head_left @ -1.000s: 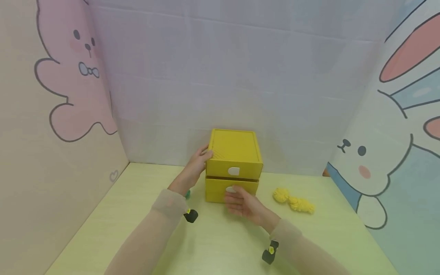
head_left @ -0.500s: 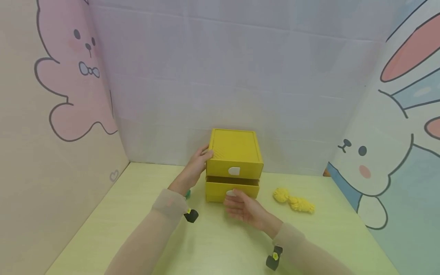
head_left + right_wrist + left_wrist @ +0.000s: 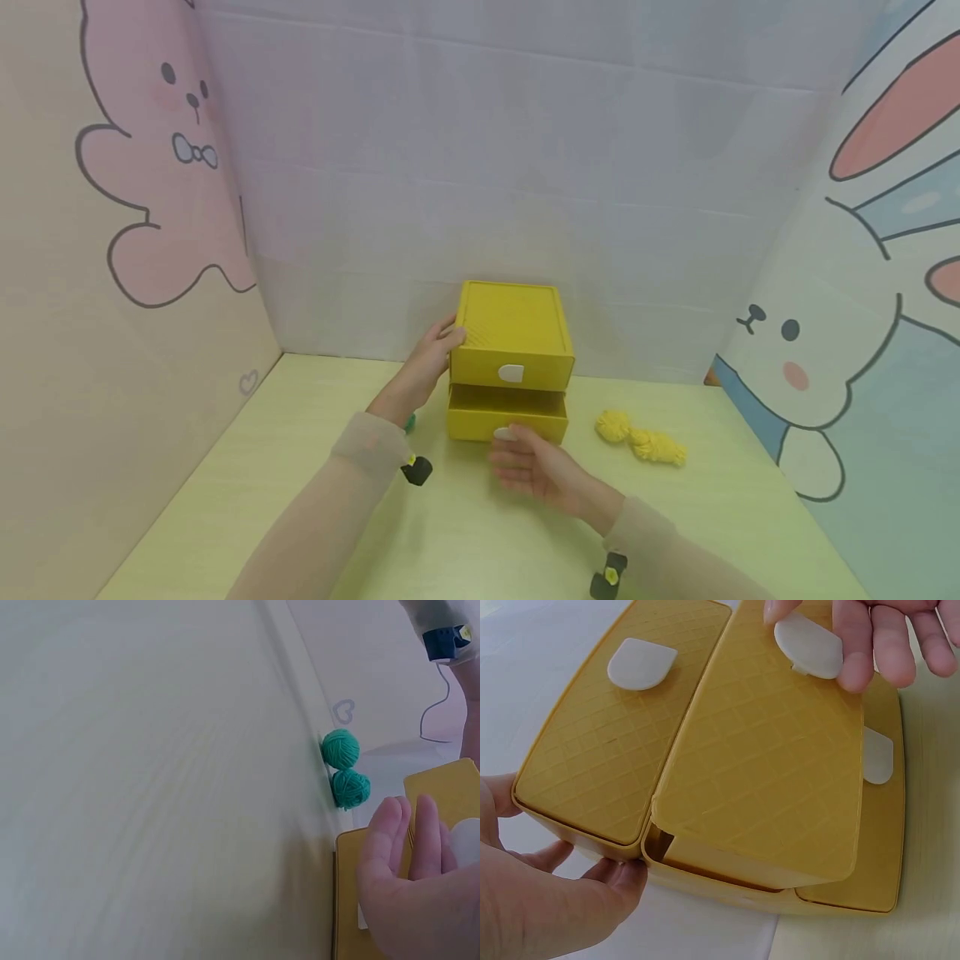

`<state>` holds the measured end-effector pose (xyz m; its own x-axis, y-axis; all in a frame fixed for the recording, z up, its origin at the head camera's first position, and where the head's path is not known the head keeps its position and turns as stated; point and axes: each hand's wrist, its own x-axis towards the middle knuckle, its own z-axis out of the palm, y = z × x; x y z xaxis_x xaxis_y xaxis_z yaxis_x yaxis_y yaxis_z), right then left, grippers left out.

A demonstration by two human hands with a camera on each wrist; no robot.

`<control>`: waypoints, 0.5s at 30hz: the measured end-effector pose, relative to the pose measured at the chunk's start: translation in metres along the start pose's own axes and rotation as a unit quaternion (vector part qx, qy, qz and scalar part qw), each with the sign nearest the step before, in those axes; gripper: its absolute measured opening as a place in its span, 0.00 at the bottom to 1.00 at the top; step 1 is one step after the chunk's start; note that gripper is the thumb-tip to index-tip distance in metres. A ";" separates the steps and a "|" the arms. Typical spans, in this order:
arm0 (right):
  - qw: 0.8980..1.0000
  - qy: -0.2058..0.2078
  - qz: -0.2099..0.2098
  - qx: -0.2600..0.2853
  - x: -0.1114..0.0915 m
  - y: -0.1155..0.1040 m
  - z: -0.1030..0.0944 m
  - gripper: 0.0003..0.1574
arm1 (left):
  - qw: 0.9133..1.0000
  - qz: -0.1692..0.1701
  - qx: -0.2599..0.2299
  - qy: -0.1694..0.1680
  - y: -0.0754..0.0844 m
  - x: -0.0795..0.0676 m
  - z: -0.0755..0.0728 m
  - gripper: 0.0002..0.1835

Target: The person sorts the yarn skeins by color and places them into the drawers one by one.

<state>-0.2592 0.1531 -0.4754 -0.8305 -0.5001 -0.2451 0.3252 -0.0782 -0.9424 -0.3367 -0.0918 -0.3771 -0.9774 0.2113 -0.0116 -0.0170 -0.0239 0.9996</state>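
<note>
A yellow drawer box with white handles stands against the back wall. Its middle drawer is pulled part way out, and in the head view its dark inside shows below the top drawer. My right hand pinches that drawer's white handle between thumb and fingers; the other fingers are spread beneath it. My left hand holds the box's upper left side, thumb at the top front corner and fingers along the side wall. The top drawer and the bottom drawer are closed.
Two yellow yarn bundles lie on the pale table right of the box. Two green yarn balls lie to its left, mostly behind my left wrist in the head view. Walls with cartoon animals close in both sides.
The middle drawer has slid further out toward me, widening the gap above it. My right hand has moved back with its handle. My left hand has stayed on the box.
</note>
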 end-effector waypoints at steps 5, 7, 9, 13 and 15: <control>1.000 -0.005 -0.009 -0.009 -0.009 0.001 0.005 0.49 | 1.000 0.004 0.004 0.000 0.001 -0.002 0.000 0.38; 1.000 -0.007 -0.013 -0.014 -0.012 0.002 0.007 0.50 | 1.000 0.005 0.003 0.000 0.001 -0.002 0.000 0.37; 1.000 -0.008 -0.015 -0.016 -0.014 0.003 0.008 0.50 | 1.000 0.007 0.001 0.000 0.001 -0.003 0.000 0.37; 1.000 -0.007 -0.015 -0.013 -0.017 0.006 0.009 0.49 | 1.000 0.008 -0.005 0.001 0.001 -0.002 0.000 0.36; 1.000 -0.004 -0.013 -0.011 -0.018 0.007 0.009 0.49 | 1.000 0.008 -0.008 0.001 0.000 -0.001 0.000 0.36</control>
<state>-0.2378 0.1535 -0.4754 -0.8349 -0.5055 -0.2179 0.2926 -0.0723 -0.9535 -0.3360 -0.0915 -0.3766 -0.9781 0.2082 0.0050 -0.0042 -0.0434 0.9990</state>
